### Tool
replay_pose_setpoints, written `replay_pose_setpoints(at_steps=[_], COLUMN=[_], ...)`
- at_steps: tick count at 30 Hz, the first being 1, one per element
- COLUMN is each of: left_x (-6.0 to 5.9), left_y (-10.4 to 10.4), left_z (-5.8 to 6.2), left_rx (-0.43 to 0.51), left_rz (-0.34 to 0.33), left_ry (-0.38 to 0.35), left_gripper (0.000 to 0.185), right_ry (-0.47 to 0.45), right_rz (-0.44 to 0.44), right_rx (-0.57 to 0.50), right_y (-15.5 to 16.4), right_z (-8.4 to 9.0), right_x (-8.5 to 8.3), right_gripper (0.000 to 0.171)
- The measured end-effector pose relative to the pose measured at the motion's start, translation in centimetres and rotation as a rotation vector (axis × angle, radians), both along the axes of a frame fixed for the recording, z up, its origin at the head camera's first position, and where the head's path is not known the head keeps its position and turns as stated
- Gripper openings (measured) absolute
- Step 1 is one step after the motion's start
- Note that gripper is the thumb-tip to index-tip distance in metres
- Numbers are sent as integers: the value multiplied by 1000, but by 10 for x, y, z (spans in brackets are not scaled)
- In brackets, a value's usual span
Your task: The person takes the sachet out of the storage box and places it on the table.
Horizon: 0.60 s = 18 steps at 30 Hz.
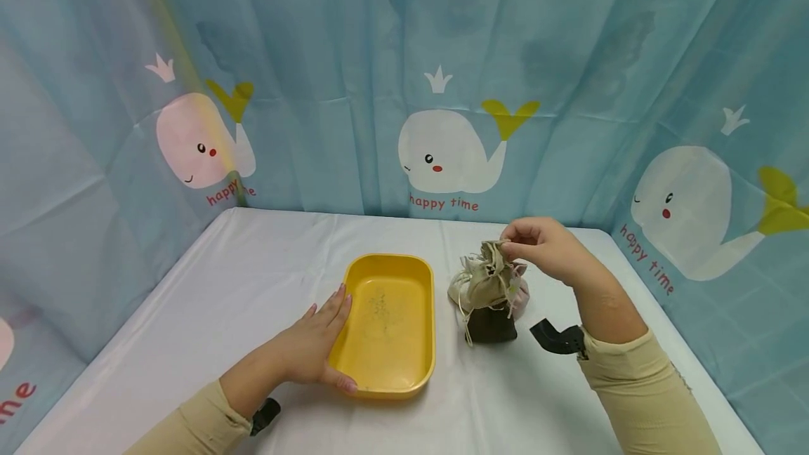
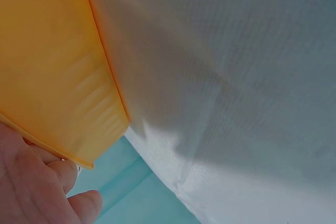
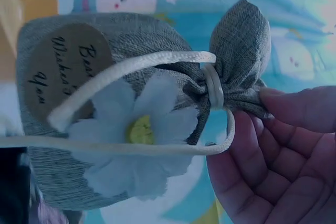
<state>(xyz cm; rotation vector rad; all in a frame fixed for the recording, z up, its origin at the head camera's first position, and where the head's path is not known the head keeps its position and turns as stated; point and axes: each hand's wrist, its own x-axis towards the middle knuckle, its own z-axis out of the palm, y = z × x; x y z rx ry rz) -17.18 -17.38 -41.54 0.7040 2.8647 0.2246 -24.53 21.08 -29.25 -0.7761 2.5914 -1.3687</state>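
Right hand [image 1: 543, 248] pinches the drawstring pouch [image 1: 489, 283] by its gathered top; left hand [image 1: 312, 350], fingers straight, steadies the yellow tray [image 1: 422, 343].

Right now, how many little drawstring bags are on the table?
3 at least, heaped right of the tray: a beige bag pinched by the right hand, a dark bag below, a pink bag behind. More may be hidden.

head: high, forward-down, far | wrists: close | shared: tray [image 1: 388, 321]

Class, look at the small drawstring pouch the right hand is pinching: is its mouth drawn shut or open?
Shut. The drawstring pouch is gathered tight at its neck by the cord, and the right hand pinches the bunched top.
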Motion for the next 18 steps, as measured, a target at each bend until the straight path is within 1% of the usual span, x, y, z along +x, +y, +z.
replay_pose_setpoints(at_steps=[5,10,13,15,18], left_x=[1,2,3,3,3], left_y=[-1,0,1,1,1], left_z=[1,4,5,5,4], left_rx=[3,10,19,21,16], left_rz=[-6,-15,-18,-17,-17], left_ry=[5,1,2,5,8], left_gripper=[137,136,135,135,135], right_ry=[22,37,46,27,-35], right_rz=[-9,-23,-20,-11,-10], right_rx=[47,47,46,50,75], right_y=[28,53,67,73,81], right_z=[-4,-10,-16,-21,-32], right_x=[2,4,2,-1,-8], right_gripper=[14,14,14,14,14])
